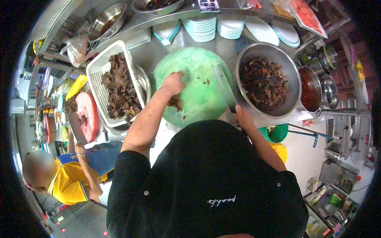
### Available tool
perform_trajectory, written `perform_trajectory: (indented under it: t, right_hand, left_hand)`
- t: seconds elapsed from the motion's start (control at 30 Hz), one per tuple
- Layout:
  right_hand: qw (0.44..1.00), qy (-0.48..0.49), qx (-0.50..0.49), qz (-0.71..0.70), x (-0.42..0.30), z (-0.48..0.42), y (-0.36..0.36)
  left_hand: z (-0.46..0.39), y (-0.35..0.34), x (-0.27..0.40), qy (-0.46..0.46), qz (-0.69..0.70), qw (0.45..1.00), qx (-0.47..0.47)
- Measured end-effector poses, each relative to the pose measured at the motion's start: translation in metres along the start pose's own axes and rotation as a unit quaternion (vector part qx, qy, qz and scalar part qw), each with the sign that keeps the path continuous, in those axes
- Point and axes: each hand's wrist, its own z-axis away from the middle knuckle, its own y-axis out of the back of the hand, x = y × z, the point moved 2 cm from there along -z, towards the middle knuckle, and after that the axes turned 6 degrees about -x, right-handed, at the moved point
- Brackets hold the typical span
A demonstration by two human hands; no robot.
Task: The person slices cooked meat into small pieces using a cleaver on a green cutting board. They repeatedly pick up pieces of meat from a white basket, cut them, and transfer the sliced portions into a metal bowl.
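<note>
A round green cutting board [193, 101] lies before me on the steel counter. My left hand [173, 84] is over its left half, fingers bent; whether it holds anything is hidden. Beside my left wrist lies a dark brown piece of what looks like wood ear fungus [176, 103], and a few small scraps dot the board. My right hand [243, 117] grips the handle of a cleaver [224, 84], whose blade rests over the board's right edge. Left of the board, a white plastic basket [95, 90] holds more dark pieces. On the right, a large steel bowl [293, 67] contains cut dark pieces.
Stacked plates [202, 28] line the counter's back. Smaller steel pots [311, 89] stand right of the bowl. At the left, a co-worker in yellow [70, 181] holds another cleaver [76, 128] by a pink round board [87, 117]. A green bin [279, 134] is below the counter.
</note>
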Motion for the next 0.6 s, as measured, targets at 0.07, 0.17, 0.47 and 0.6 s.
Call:
perform_trajectory:
  t: [0.07,0.17,0.47,0.6]
  right_hand:
    - [1.000,-0.004,0.007,0.001,-0.004,0.004,-0.003]
    - [0.998,0.041,0.027,0.032,0.008,-0.006,-0.007]
    - [0.955,0.115,-0.146,0.230,-0.050,0.008,0.013]
    - [0.865,0.256,-0.303,0.306,-0.065,-0.010,-0.006]
  left_hand:
    - [0.018,-0.020,-0.034,0.082,-0.030,0.989,-0.116]
    - [0.032,-0.061,-0.068,0.029,-0.034,0.999,-0.017]
    - [0.058,-0.043,-0.078,0.052,0.609,0.785,0.096]
    - [0.070,-0.006,-0.058,0.074,0.703,0.689,0.163]
